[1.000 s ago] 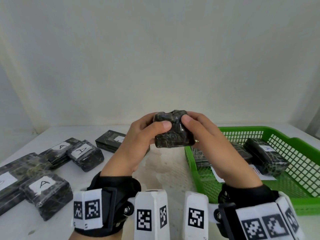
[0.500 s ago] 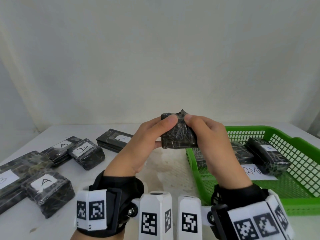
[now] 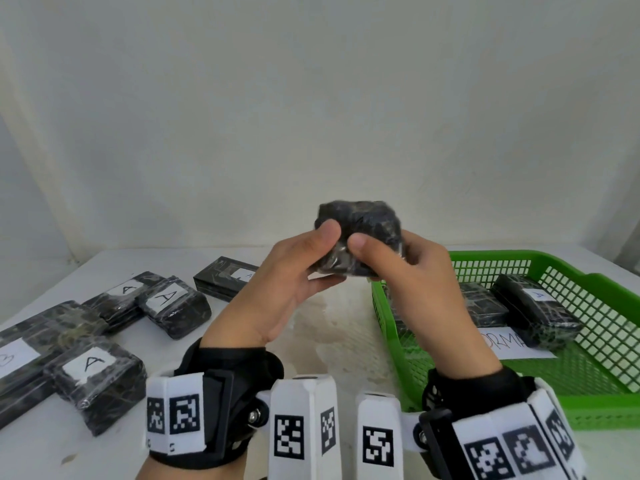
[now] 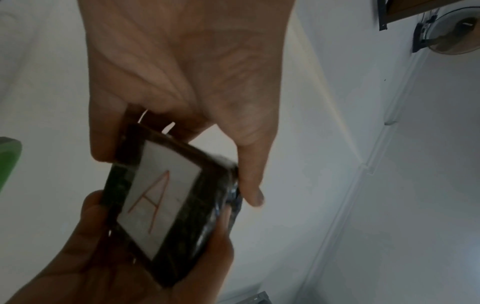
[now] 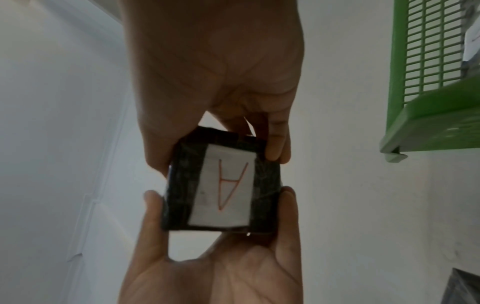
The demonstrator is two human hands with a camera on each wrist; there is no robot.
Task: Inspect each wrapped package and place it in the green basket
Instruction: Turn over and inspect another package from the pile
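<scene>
Both hands hold one black wrapped package (image 3: 360, 233) up over the table, just left of the green basket (image 3: 485, 256). My left hand (image 3: 311, 258) grips its left side, thumb on the near face. My right hand (image 3: 398, 265) grips the right side, its thumb beside the left one. In both wrist views the package (image 4: 168, 205) (image 5: 223, 185) shows a white label with a red letter A on the face turned away from my head. In the head view that label is hidden and only crumpled dark wrap shows.
Several labelled black packages lie on the white table at left, the closest (image 3: 93, 375) near the front edge and another (image 3: 173, 306) behind it. Two packages (image 3: 536, 310) (image 3: 481, 306) and a paper note (image 3: 512, 344) lie in the basket. A wall stands close behind.
The package has risen a little and been turned in my fingers. Both thumbs have shifted onto its near face. The packages on the table and in the basket lie as before.
</scene>
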